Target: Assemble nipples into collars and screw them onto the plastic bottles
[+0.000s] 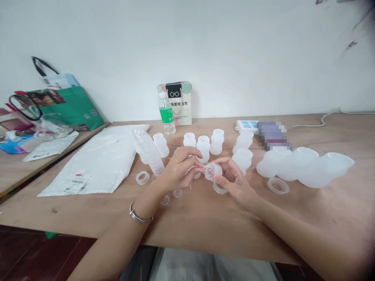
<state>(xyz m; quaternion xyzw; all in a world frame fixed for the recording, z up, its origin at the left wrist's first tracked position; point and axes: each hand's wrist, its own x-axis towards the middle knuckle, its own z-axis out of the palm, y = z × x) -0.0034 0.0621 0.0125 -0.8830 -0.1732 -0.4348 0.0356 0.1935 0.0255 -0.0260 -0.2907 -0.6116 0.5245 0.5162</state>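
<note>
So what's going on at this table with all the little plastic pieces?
A person sits at a wooden table with both hands on one small clear plastic cap. The right hand holds it while the left hand pinches at its side. Around them stand translucent white bottles, loose plastic rings and a stack of clear cups. A water bottle stands behind.
</note>
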